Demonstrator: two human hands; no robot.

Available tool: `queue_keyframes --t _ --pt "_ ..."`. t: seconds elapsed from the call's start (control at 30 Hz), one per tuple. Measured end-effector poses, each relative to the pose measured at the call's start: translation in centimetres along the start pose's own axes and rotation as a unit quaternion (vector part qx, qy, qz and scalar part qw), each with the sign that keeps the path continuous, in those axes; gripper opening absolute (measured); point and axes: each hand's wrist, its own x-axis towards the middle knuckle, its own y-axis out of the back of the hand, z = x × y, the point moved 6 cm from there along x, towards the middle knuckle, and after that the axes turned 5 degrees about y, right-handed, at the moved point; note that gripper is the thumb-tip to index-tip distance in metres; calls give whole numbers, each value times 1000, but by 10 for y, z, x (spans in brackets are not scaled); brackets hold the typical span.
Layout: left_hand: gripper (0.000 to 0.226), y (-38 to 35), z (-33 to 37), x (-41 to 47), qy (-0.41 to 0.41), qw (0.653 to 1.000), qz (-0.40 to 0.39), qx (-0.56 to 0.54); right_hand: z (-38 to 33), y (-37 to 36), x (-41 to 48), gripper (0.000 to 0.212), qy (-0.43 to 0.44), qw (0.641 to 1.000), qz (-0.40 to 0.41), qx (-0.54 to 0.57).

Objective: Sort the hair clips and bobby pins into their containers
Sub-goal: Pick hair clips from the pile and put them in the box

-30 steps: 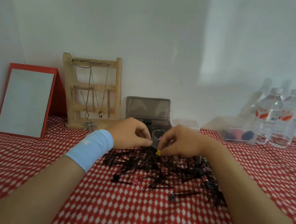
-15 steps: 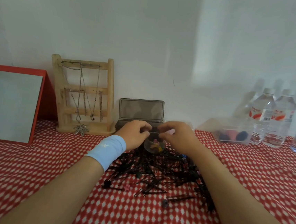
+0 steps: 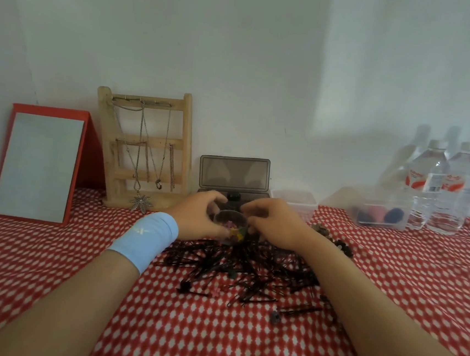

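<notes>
Beyond the bobby pin pile (image 3: 242, 267), at its 12 o'clock | clear cup (image 3: 228, 219) holding coloured clips (image 3: 236, 234) | left hand (image 3: 195, 217) fingers curl round it, likely steadying | right hand (image 3: 273, 224) fingers curled at rim, pinch unclear

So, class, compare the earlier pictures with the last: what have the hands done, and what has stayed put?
The yellow clip pinched over the pile a second ago now lies in the clear cup. Both hands moved forward to the cup: the left hand curls round it, the right hand is at its rim. The bobby pins and grey box stayed.
</notes>
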Motion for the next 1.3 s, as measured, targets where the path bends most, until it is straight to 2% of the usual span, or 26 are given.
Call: queue_keyframes --t 0.1,0.2,0.27,0.33,0.4,0.47,0.57,0.63,0.73,0.97,1.07,1.17,1.3 --pt "78 -3 -14 -10 15 998 -43 36 -9 -7 -1 38 17 1000 -24 -7" --pt "76 2 -10 -17 -2 998 -22 55 -16 -1 -2 32 36 999 -15 -35" --pt "59 12 0 -22 -29 997 11 77 -21 4 -5 14 54 997 -24 -56" --pt "34 20 16 -28 -64 995 27 77 -26 4 -11 7 69 993 -65 -69" --pt "16 20 31 -34 -87 993 -3 77 -28 -1 -17 6 72 984 -132 -90" --pt "8 10 44 -40 -99 989 -68 87 -28 -10 -24 11 71 970 -201 -116" --pt "13 -11 52 -45 -103 976 -170 95 -24 -19 -29 19 65 956 -254 -130" --pt "19 -21 52 -46 -105 968 -194 118 -21 -20 -29 20 62 954 -262 -130" --pt "23 -29 50 -45 -104 965 -194 144 -19 -17 -28 14 64 958 -251 -123" --pt "12 -29 43 -45 -74 964 -212 142 -20 -6 -30 7 63 967 -234 -80" --pt "12 -20 35 -47 -38 962 -235 134 -28 -7 -33 10 71 968 -239 -39" --pt "13 -25 32 -51 -39 955 -264 131 -40 -17 -37 16 86 958 -272 -29" --pt "16 -14 25 -49 -37 960 -244 131 -45 -26 -36 18 91 956 -278 -36"
